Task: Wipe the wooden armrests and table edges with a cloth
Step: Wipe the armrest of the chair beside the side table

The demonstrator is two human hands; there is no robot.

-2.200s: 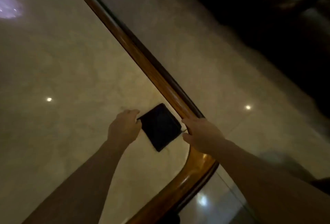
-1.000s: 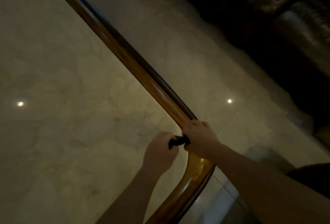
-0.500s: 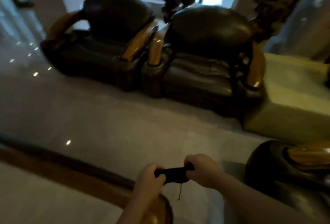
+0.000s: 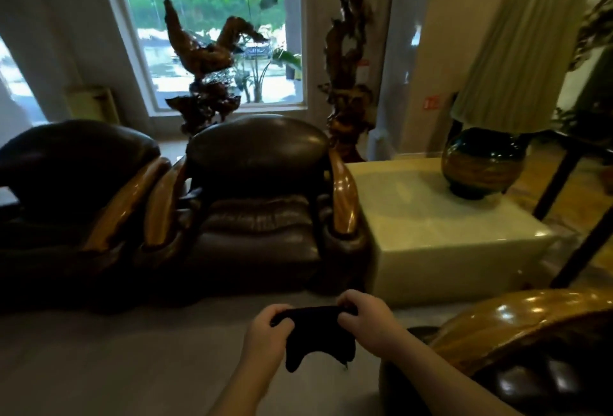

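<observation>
I hold a black cloth [image 4: 317,336] in the air in front of me, low in the middle of the view. My left hand [image 4: 269,332] grips its left end and my right hand [image 4: 366,322] grips its right end; the rest hangs down between them. Across the floor stand two dark leather armchairs with glossy wooden armrests: one armrest [image 4: 345,193] on the right side of the nearer chair, two more [image 4: 159,196] where the chairs meet. A large wooden armrest [image 4: 517,326] curves at the lower right, close to my right forearm. The table is out of view.
A pale stone block side table [image 4: 431,249] stands right of the armchairs and carries a round dark vase [image 4: 484,166]. A lamp shade [image 4: 517,60] hangs above it. Carved wooden sculptures [image 4: 205,60] stand before a window. Grey floor [image 4: 116,349] lies between me and the chairs.
The view has swung up from the marble table with its wooden edge to the armchairs. Both hands lifted the cloth off the table and now hold it bunched in the air.
</observation>
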